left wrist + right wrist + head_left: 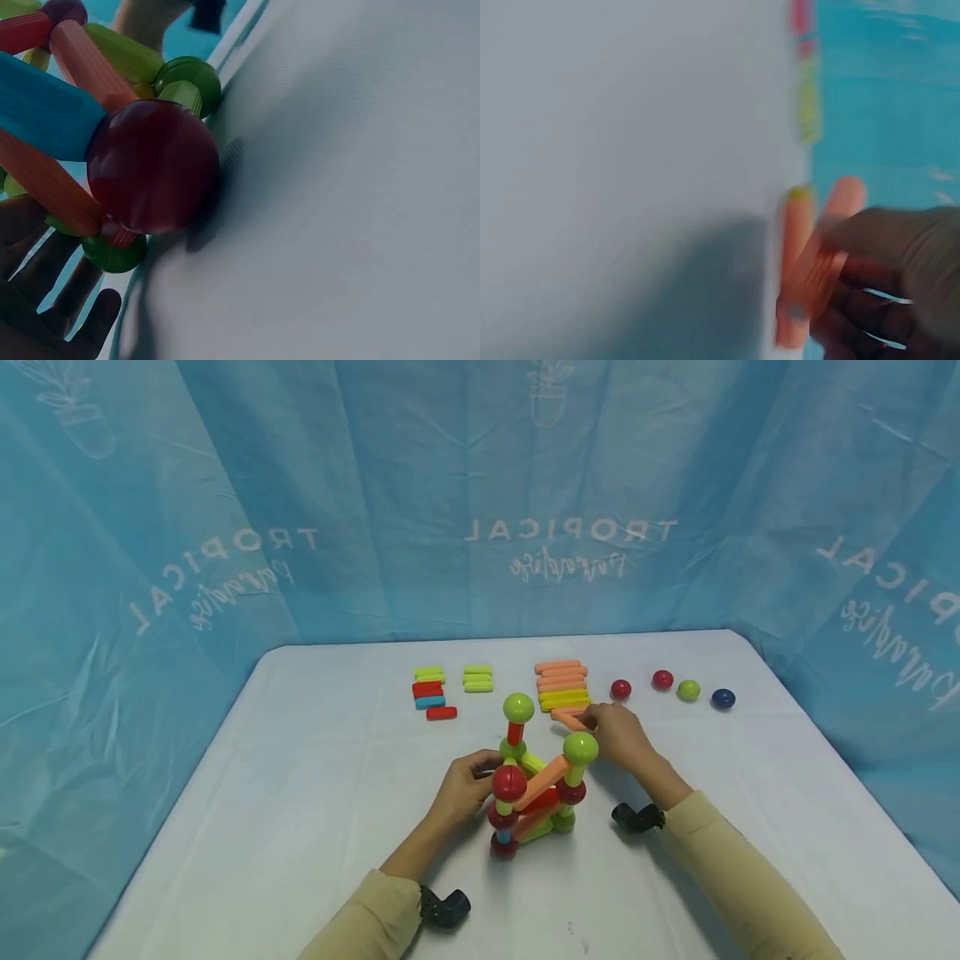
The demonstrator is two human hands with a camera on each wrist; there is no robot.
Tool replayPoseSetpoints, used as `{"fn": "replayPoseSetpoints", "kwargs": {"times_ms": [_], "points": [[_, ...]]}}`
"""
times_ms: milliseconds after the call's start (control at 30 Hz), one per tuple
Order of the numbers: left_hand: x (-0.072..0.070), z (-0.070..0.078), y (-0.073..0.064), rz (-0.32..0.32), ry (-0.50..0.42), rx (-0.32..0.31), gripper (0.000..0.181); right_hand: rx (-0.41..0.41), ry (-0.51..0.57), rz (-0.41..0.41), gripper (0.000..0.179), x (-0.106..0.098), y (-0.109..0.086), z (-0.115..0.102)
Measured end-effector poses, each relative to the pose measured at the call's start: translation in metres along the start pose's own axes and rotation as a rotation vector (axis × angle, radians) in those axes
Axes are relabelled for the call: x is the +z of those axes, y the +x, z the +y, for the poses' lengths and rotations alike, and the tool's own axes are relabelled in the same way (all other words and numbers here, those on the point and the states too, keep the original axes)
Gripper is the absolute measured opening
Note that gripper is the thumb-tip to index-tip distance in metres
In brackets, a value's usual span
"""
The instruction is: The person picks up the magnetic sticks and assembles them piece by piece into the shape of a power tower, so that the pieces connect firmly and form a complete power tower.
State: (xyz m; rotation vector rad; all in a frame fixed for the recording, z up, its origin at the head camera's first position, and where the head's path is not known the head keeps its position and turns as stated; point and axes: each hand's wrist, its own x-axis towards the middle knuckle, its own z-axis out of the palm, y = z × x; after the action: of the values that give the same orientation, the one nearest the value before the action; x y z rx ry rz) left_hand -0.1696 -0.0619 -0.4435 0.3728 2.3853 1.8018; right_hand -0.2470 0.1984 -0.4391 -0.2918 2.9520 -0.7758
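My left hand [463,789] rests at the left side of a built structure of balls and sticks [540,799]; in the left wrist view its fingers [56,281] reach out fairly straight at the structure's side. Red and green balls join green, red, blue and orange sticks into a frame standing on the table. Beyond the structure, my right hand [618,732] pinches an orange stick [821,259] between thumb and fingers. That stick is tilted over another orange stick [795,232] at the near end of a row.
Yellow sticks [564,699] and more orange sticks [561,675] lie in that row. Short red, blue and green sticks [429,688] are grouped farther left, beside green sticks [477,678]. Loose balls, including a dark blue ball [723,698], lie at right. A blue curtain [465,485] hangs behind the white table [322,743].
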Motion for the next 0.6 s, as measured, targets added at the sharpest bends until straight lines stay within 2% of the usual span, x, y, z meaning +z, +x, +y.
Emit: {"fn": "replayPoseSetpoints", "kwargs": {"times_ms": [100, 133, 233, 367, 600], "points": [[0.0, 0.014, -0.003, -0.017, 0.011, 0.018, 0.023, 0.063, 0.419, -0.027, 0.032, -0.012, -0.016, -0.009], [0.0, 0.014, -0.003, -0.018, 0.013, 0.014, 0.024, 0.068, 0.531, -0.036, 0.035, -0.016, -0.023, -0.013], [0.003, 0.001, 0.003, -0.015, -0.005, -0.023, 0.025, 0.036, 0.751, -0.072, 0.039, -0.026, -0.039, -0.028], [0.005, -0.016, 0.01, -0.009, -0.033, -0.057, 0.026, -0.016, 0.85, -0.113, 0.041, -0.032, -0.053, -0.042], [0.006, -0.021, 0.009, -0.022, -0.029, -0.032, 0.025, -0.13, 0.854, -0.183, 0.035, -0.036, -0.061, -0.049]]}}
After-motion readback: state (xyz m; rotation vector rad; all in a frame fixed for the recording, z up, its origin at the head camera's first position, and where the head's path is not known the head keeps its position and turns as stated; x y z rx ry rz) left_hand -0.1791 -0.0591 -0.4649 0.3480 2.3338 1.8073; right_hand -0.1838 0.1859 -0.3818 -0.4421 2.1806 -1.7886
